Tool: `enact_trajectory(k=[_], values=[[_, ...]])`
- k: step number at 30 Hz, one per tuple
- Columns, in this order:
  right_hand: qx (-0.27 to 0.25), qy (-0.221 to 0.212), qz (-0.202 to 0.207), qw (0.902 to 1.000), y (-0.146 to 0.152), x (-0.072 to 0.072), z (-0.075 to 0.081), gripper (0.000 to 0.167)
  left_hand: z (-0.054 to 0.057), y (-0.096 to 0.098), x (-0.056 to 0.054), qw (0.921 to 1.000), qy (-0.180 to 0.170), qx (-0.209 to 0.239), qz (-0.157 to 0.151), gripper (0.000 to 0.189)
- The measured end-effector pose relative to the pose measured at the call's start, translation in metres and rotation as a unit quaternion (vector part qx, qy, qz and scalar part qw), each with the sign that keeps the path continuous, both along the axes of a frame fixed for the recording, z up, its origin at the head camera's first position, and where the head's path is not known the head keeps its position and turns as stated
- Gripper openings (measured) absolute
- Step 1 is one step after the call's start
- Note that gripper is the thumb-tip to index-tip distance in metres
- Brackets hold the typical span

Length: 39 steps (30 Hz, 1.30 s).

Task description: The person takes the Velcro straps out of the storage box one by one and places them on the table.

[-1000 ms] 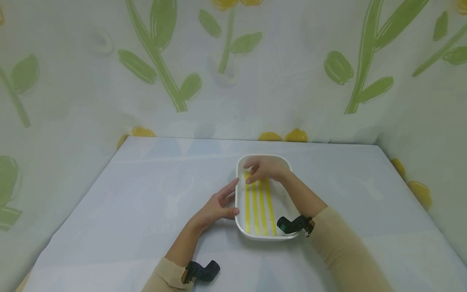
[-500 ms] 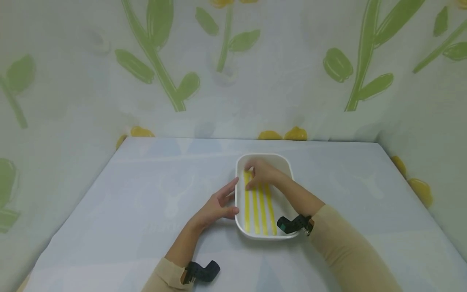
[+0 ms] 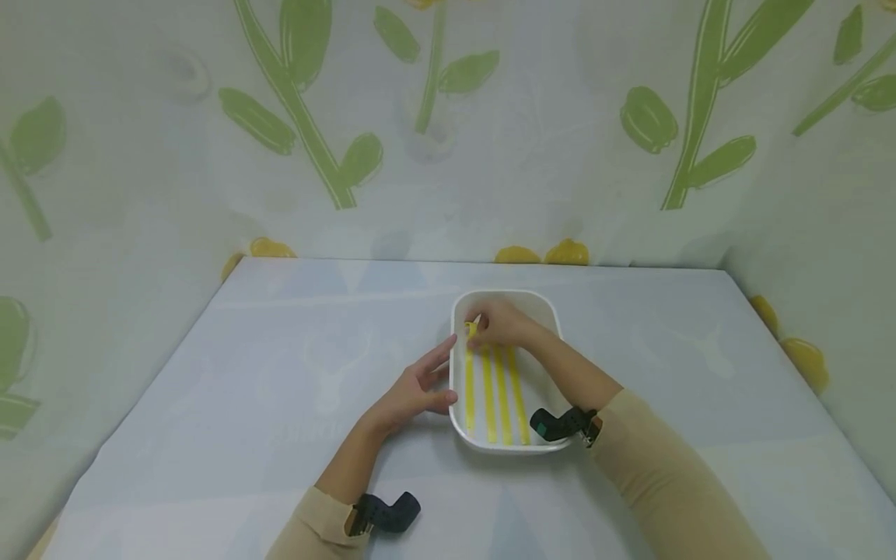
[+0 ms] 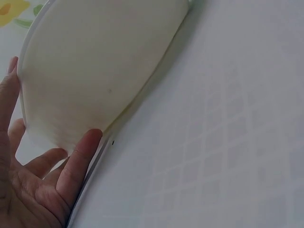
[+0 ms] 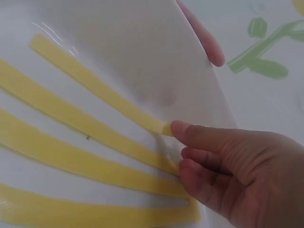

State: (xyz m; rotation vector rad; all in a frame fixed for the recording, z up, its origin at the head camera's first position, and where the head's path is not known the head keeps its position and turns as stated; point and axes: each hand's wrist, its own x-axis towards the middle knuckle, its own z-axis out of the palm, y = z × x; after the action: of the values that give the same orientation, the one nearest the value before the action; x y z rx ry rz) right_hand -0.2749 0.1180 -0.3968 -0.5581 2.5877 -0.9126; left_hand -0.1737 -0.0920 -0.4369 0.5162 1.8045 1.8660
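Observation:
A white rounded rectangular tray (image 3: 549, 365) lies on the table with several long yellow strips inside it. My right hand (image 3: 500, 323) reaches in over their far ends. In the right wrist view, its thumb and fingers (image 5: 183, 129) pinch the leftmost yellow strip (image 5: 95, 83) near one end. The other yellow strips (image 5: 71, 154) lie side by side on the tray floor and pass close under the fingers. My left hand (image 3: 413, 397) touches the tray's left side from outside, fingers spread. In the left wrist view, a finger reaches the rim and the thumb (image 4: 85, 152) rests low against the wall.
The white table (image 3: 280, 389) spreads around the tray. Behind it stands a pale wall (image 3: 532, 155) with painted green stems and leaves. A dark wrist camera (image 3: 560, 424) on my right arm overlaps the tray's near right corner.
My right hand has come down on the leftmost strip and now pinches it, the strip's far end standing out beside the fingers. The left hand has stayed at the tray's side.

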Motion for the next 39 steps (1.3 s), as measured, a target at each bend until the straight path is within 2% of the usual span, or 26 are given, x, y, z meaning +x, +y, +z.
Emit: enact_trajectory(k=[7, 10, 14, 17, 21, 25, 29, 31, 35, 37, 39], values=[[-0.081, -0.057, -0.043, 0.9941, 0.004, 0.001, 0.002, 0.048, 0.0, 0.0, 0.0, 0.9997, 0.009, -0.023, 0.004, 0.092], [-0.145, -0.098, -0.047, 0.9834, 0.005, 0.001, 0.004, 0.05, 0.001, -0.001, 0.0, 0.9998, 0.01, -0.019, 0.003, 0.095], [-0.23, -0.133, -0.04, 0.9632, 0.007, 0.002, 0.009, 0.052, 0.001, -0.002, 0.0, 0.9999, 0.005, -0.013, 0.003, 0.097], [-0.265, -0.137, -0.043, 0.9536, 0.011, 0.002, 0.013, 0.055, 0.001, -0.002, 0.0, 0.9999, 0.002, -0.011, 0.001, 0.097], [-0.3, -0.13, -0.068, 0.9425, 0.013, 0.0, 0.017, 0.056, 0.001, -0.001, 0.0, 0.9998, 0.001, -0.022, 0.005, 0.092], [-0.348, -0.136, -0.088, 0.9232, 0.013, -0.002, 0.021, 0.05, -0.001, 0.0, -0.001, 0.9995, 0.002, -0.029, 0.012, 0.088], [-0.386, -0.151, -0.076, 0.9066, 0.012, -0.001, 0.023, 0.053, -0.001, -0.001, 0.0, 0.9995, -0.001, -0.027, 0.014, 0.09], [-0.402, -0.149, -0.064, 0.9009, 0.012, -0.001, 0.023, 0.059, -0.002, -0.002, 0.0, 0.9995, -0.004, -0.027, 0.015, 0.091], [-0.447, -0.145, -0.051, 0.8813, 0.012, -0.001, 0.024, 0.071, -0.002, -0.004, 0.0, 0.9996, -0.005, -0.021, 0.016, 0.091], [-0.461, -0.142, -0.048, 0.8749, 0.013, -0.002, 0.025, 0.075, -0.002, -0.005, 0.0, 0.9997, -0.004, -0.017, 0.017, 0.092], [-0.463, -0.138, -0.046, 0.8744, 0.015, -0.003, 0.026, 0.078, -0.002, -0.005, 0.0, 0.9998, -0.001, -0.013, 0.016, 0.093]])
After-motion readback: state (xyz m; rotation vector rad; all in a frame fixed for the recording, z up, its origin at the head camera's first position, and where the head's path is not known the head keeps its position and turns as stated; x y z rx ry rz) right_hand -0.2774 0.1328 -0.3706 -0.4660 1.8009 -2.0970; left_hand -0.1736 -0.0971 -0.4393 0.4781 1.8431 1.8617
